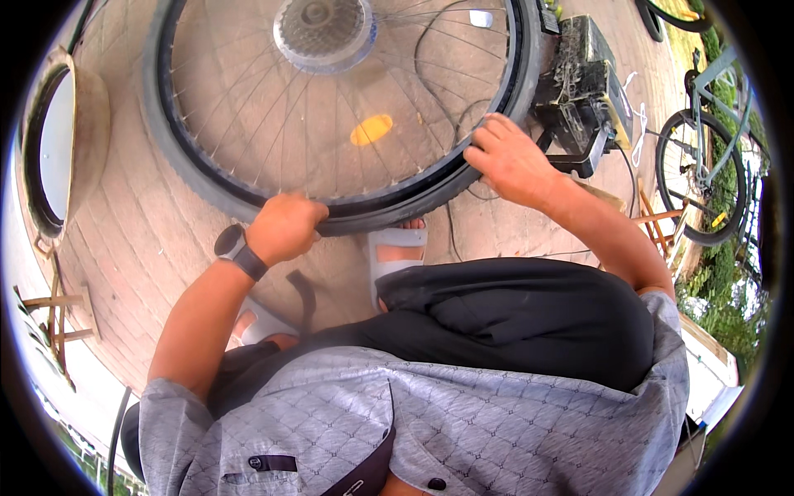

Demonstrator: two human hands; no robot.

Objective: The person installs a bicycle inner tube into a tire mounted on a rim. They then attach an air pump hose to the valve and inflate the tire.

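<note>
A bicycle wheel [165, 99] with black tyre, spokes, rear sprockets [322, 25] inside a clear disc and an orange reflector [370, 130] fills the upper middle in front of me. My left hand [281, 227] is closed on the tyre at the near left of the wheel, with a dark watch [236, 248] on that wrist. My right hand [509, 161] has its fingers curled over the tyre and rim at the right. The tyre's near part shows a dark gap along the rim; whether it is seated there I cannot tell.
A metal tub [87, 149] stands at left, near a wooden folding stand [62, 326]. A grimy dark machine [579, 78] with cables is right of the wheel. A bicycle [703, 174] stands farther right by greenery. My sandalled feet [389, 256] and a dark strip [306, 293] are on the paving below.
</note>
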